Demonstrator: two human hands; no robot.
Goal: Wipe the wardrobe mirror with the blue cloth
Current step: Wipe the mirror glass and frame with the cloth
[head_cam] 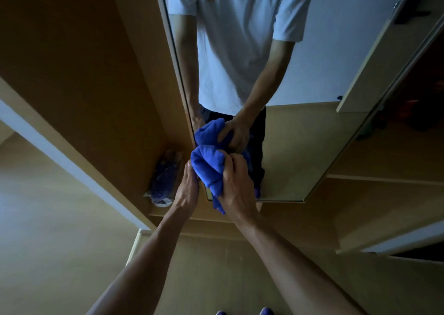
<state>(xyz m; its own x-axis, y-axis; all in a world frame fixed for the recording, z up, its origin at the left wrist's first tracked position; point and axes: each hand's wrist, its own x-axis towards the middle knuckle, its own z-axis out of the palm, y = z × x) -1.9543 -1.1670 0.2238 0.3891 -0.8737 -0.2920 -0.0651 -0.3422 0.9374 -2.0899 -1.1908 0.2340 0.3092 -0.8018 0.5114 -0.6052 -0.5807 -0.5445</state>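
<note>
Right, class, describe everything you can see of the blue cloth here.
The blue cloth is a vivid royal blue, soft and thick like towelling, bunched into folds rather than spread flat. The right hand grips it, fingers curled round the bunch, and a loose tail hangs below that hand. The left hand touches its left side; its fingers there are hidden. The bunch sits against the mirror near its lower left corner, where its reflection meets it.
</note>
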